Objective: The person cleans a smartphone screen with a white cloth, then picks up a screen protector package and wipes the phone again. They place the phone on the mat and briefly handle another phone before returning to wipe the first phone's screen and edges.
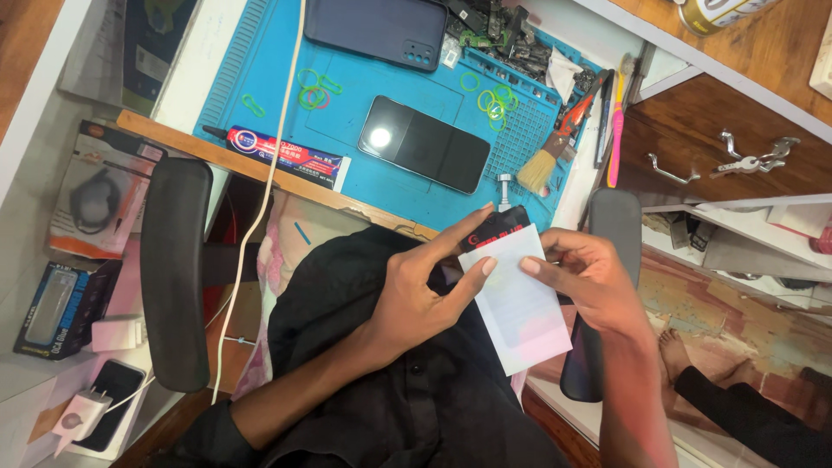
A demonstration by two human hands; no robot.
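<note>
Both hands pinch a white packet over the lap: left hand at its top-left edge, right hand at top-right. Looks thin, light and floppy; best gripped by the edges.

A single head-worn camera looks steeply down from close above the seated person's lap, taking in both hands, the blue work mat ahead, and the chair's armrests at either side

Mat mostly open btwn phone & glue tube; brush, parts pile crowd right.
</note>
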